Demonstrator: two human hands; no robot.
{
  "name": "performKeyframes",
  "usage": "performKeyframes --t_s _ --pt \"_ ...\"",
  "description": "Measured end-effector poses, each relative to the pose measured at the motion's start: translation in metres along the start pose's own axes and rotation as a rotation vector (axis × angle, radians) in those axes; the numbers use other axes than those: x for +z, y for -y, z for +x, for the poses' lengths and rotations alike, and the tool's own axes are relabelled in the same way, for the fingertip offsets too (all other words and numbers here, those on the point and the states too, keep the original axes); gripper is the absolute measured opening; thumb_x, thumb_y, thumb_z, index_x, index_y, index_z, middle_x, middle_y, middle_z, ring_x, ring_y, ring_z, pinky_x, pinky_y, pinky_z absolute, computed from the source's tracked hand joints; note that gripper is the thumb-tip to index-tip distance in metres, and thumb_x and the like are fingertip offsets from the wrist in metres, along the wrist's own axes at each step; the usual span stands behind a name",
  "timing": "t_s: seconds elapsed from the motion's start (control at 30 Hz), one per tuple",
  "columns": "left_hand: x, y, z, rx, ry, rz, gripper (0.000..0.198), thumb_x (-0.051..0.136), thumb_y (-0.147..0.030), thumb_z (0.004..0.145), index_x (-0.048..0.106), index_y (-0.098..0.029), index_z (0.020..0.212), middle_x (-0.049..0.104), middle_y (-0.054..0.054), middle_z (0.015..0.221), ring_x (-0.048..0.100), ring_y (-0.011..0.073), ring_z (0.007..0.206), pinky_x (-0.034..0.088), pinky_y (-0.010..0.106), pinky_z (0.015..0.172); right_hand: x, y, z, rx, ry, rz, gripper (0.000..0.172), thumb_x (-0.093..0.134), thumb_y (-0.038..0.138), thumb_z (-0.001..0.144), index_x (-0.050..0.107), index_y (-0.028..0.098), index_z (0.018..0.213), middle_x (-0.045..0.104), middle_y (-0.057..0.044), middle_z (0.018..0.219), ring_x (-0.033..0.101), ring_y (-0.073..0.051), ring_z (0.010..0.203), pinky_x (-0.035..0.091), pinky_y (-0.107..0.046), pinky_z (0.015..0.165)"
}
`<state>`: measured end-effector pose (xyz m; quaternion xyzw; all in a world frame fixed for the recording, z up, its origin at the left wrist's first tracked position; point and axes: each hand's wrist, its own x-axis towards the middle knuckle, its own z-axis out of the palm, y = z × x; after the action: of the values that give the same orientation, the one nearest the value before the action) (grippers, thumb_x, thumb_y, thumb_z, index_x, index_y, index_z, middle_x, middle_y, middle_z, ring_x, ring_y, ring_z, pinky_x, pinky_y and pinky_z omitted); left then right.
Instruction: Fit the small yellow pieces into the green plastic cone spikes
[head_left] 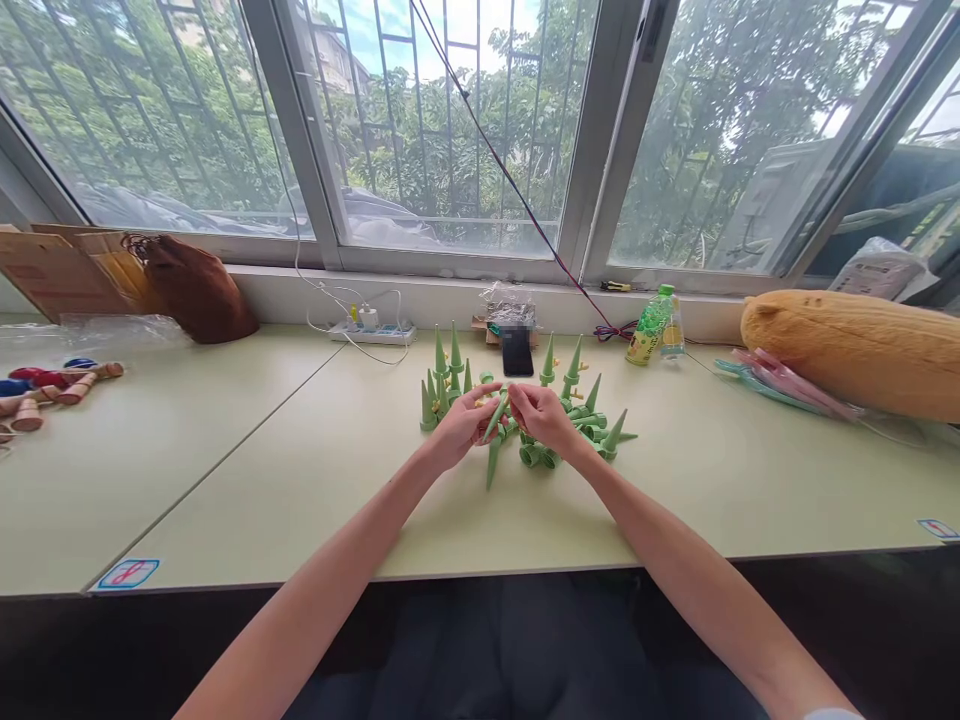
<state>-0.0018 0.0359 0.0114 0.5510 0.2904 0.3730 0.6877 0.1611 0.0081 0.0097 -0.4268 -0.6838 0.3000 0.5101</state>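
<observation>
Between my two hands is a green plastic spike (pixel 496 418), its tip slanting down to the left. My left hand (pixel 466 430) has its fingers wrapped round the body of the spike. At the spike's upper end, my right hand (pixel 541 415) pinches with thumb and finger. Upright green spikes (pixel 439 358) stand behind and left of my left hand. Others (pixel 571 368) stand behind my right hand, some with small yellow parts. More green pieces (pixel 538 456) lie by my right wrist, and one spike (pixel 492 465) points toward the table's front edge.
Behind the green pieces lies a black phone (pixel 517 352). A green-capped bottle (pixel 651 325) and a tan plush (pixel 847 345) are at the right. A power strip (pixel 373 333), a brown bag (pixel 196 290) and wooden toys (pixel 56 385) are to the left.
</observation>
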Motion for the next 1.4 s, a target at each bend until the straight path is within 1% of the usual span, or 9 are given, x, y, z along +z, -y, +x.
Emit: performKeyframes --t_s 0.33,0.47,0.57,0.63,0.73,0.87,1.13,1.27,1.4 --pt "-0.002 0.003 0.001 0.033 -0.002 0.053 0.071 0.074 -0.048 0.074 0.048 -0.018 0.134 0.064 0.004 0.069 0.043 0.0057 0.043 0.026 0.018 0.040 0.000 -0.002 0.002 -0.012 -0.063 -0.065 0.060 0.034 0.068 0.091 0.043 0.020 0.056 0.043 0.001 0.049 0.039 -0.011 0.047 0.030 -0.025 0.048" --pt "-0.001 0.003 0.002 0.068 -0.094 0.147 0.070 0.073 -0.051 0.073 0.049 -0.017 0.130 0.066 0.004 0.068 0.039 0.0049 0.039 0.024 0.018 0.037 -0.006 -0.003 0.004 -0.025 -0.208 -0.166 0.056 0.033 0.063 0.093 0.045 0.020 0.060 0.042 0.001 0.051 0.038 -0.011 0.048 0.030 -0.025 0.051" --pt "-0.002 0.004 0.003 0.106 -0.159 0.227 0.064 0.072 -0.050 0.074 0.050 -0.017 0.124 0.064 0.002 0.063 0.038 0.0052 0.036 0.027 0.019 0.037 -0.014 -0.006 0.007 -0.044 -0.327 -0.282 0.045 0.039 0.055 0.094 0.048 0.021 0.066 0.042 0.002 0.053 0.037 -0.012 0.049 0.029 -0.026 0.053" --pt "-0.003 0.005 0.004 0.120 -0.178 0.275 0.058 0.071 -0.049 0.075 0.050 -0.017 0.120 0.061 0.000 0.058 0.038 0.0055 0.034 0.027 0.019 0.036 -0.018 -0.009 0.008 -0.059 -0.363 -0.339 0.037 0.044 0.051 0.093 0.049 0.021 0.071 0.046 0.002 0.056 0.039 -0.013 0.051 0.030 -0.026 0.054" --pt "-0.004 0.006 0.004 0.128 -0.196 0.313 0.053 0.071 -0.046 0.076 0.050 -0.017 0.116 0.059 -0.002 0.055 0.038 0.0060 0.033 0.028 0.019 0.035 -0.020 -0.012 0.008 -0.067 -0.348 -0.368 0.030 0.047 0.046 0.091 0.049 0.021 0.075 0.052 0.000 0.062 0.043 -0.014 0.054 0.031 -0.026 0.055" --pt "-0.005 0.008 0.004 0.133 -0.203 0.306 0.051 0.073 -0.045 0.075 0.052 -0.017 0.113 0.057 -0.002 0.053 0.040 0.0065 0.033 0.029 0.018 0.035 -0.018 -0.014 0.007 -0.063 -0.308 -0.400 0.028 0.047 0.042 0.091 0.047 0.021 0.073 0.050 0.001 0.060 0.042 -0.014 0.055 0.031 -0.026 0.056" --pt "-0.004 0.008 0.003 0.125 -0.199 0.360 0.044 0.070 -0.043 0.077 0.053 -0.018 0.110 0.047 -0.007 0.047 0.039 0.0076 0.033 0.028 0.019 0.035 -0.017 -0.017 0.009 -0.073 -0.278 -0.453 0.040 0.048 0.042 0.089 0.036 0.022 0.057 0.038 0.003 0.050 0.032 -0.012 0.050 0.026 -0.027 0.054" --pt "-0.005 0.010 0.004 0.182 -0.211 0.431 0.041 0.066 -0.043 0.080 0.053 -0.019 0.110 0.046 -0.007 0.046 0.040 0.0086 0.034 0.030 0.019 0.038 -0.018 -0.018 0.009 -0.051 -0.290 -0.475 0.038 0.047 0.038 0.090 0.034 0.022 0.057 0.039 0.003 0.050 0.032 -0.012 0.051 0.027 -0.027 0.055" --pt "-0.005 0.011 0.004 0.260 -0.237 0.537 0.036 0.063 -0.041 0.081 0.054 -0.019 0.107 0.051 -0.006 0.049 0.042 0.0094 0.036 0.033 0.020 0.043 -0.020 -0.017 0.008 -0.037 -0.315 -0.478 0.034 0.048 0.035 0.089 0.037 0.022 0.059 0.043 0.002 0.052 0.036 -0.013 0.051 0.029 -0.027 0.055"
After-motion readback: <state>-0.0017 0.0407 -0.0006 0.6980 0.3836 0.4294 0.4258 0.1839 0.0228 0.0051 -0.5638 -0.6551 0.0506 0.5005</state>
